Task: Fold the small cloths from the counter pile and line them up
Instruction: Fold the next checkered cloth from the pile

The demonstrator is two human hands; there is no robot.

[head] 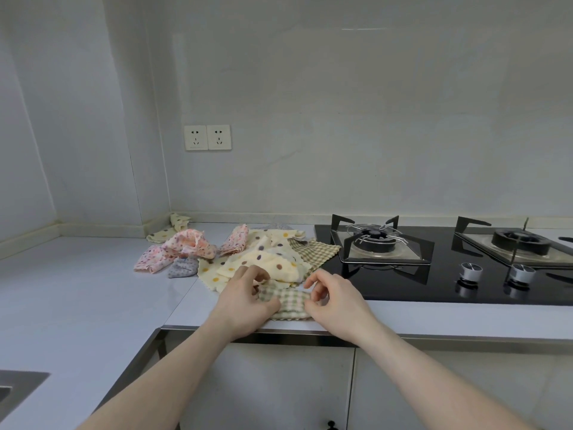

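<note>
Both forearms reach over the tabletop (93, 290) edge. Behind lies the cloth pile (254, 252), beside the black hob (434, 274). The left hand (248, 297) and right hand (333, 294) fingers pinch a green checked cloth (290, 302) at the tabletop's front edge.

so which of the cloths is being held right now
The green checked cloth at the counter's front edge, pinched by both the left hand and right hand; the dotted ones lie untouched behind.

The cloths (263, 259) are soft, matt woven fabric. The counter (93, 290) is smooth and semi-glossy. The hob (434, 290) is glossy black glass with metal pan supports (381, 240).
</note>
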